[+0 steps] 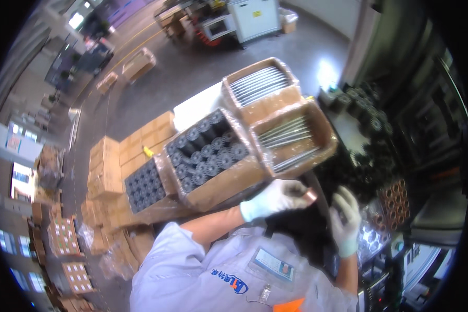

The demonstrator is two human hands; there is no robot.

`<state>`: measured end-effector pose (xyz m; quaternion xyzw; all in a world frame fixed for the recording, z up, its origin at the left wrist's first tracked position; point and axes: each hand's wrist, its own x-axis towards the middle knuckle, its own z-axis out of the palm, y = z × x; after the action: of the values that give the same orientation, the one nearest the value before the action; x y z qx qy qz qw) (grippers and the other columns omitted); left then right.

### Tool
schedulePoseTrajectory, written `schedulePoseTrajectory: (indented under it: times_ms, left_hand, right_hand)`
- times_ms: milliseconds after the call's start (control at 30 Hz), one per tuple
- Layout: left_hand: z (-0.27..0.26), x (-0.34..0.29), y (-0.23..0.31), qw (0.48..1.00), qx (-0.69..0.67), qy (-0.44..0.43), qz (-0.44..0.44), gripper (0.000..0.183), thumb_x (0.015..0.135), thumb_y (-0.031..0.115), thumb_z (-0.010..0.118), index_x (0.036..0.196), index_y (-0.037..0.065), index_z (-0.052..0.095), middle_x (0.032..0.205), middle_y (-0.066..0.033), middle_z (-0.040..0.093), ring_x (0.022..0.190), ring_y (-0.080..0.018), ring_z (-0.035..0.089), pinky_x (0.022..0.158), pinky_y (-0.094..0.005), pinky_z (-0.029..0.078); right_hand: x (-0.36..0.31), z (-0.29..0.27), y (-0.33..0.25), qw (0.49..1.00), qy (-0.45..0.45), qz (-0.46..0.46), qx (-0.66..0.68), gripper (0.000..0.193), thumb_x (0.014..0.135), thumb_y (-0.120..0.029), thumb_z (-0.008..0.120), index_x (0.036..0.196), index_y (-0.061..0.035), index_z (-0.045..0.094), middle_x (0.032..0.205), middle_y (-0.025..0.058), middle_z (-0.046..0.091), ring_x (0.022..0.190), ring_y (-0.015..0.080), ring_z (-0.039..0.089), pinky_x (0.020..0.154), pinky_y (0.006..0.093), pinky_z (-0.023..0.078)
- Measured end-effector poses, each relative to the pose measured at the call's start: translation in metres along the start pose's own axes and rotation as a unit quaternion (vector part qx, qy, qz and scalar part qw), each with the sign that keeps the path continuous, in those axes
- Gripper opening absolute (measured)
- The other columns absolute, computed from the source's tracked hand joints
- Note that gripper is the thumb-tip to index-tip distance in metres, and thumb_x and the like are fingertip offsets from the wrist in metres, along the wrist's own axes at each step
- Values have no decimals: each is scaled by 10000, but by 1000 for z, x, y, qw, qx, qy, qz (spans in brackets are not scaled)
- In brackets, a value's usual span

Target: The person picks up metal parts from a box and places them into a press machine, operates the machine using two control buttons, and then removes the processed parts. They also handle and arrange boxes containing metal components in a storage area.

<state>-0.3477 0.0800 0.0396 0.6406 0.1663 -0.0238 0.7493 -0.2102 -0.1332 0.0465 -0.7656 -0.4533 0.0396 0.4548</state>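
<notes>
Nearest the camera, across the lower middle of the frame, we see our grey shirt (177, 265) with a badge (273, 264) on its chest. Just above it, right of centre, our gloved left hand (282, 196) pinches a small copper-coloured ring (311, 195) between thumb and fingers, while our gloved right hand (345, 216), beside it, is loosely spread and appears to hold nothing. We judge the ring light, stiff and smooth, perhaps a little slippery against the gloves but hardly fragile; we would grip its outer wall, keeping clear of the rims. Our fingers cover much of it, and blur keeps us from telling its bore or length. Similar copper-coloured rings (394, 204) stand at the right of the frame; the dark area between them and the carton of rods (302, 165) is too dim to make out.
</notes>
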Motion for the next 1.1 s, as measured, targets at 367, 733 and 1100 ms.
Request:
schedulePoseTrajectory:
  times_ms: [367,733,1100]
  left_hand:
    - [-157,-200,-87,933,-111,335,76,211,949,63,706,1129,-14,629,1092,-47,697,1002,-100,648,924,-261,518]
    - [-169,-256,-131,835,-185,503,128,249,950,71,709,1162,-19,615,1059,-24,670,932,-69,620,843,-218,504]
    - [-238,-235,-126,728,100,670,106,294,1027,254,609,1142,-17,618,1044,-59,646,936,-129,605,858,-306,501]
  right_hand:
    - [169,327,-138,792,-361,-491,34,395,808,-79,658,1190,-174,681,1432,179,529,1002,311,691,821,419,541]
    - [194,427,-166,595,-537,-589,-103,381,782,-280,782,1139,-208,671,1319,182,506,899,333,697,726,437,581]
    - [188,343,-179,876,-318,-354,78,315,691,-343,822,927,-168,711,1103,239,568,791,358,665,643,430,545]
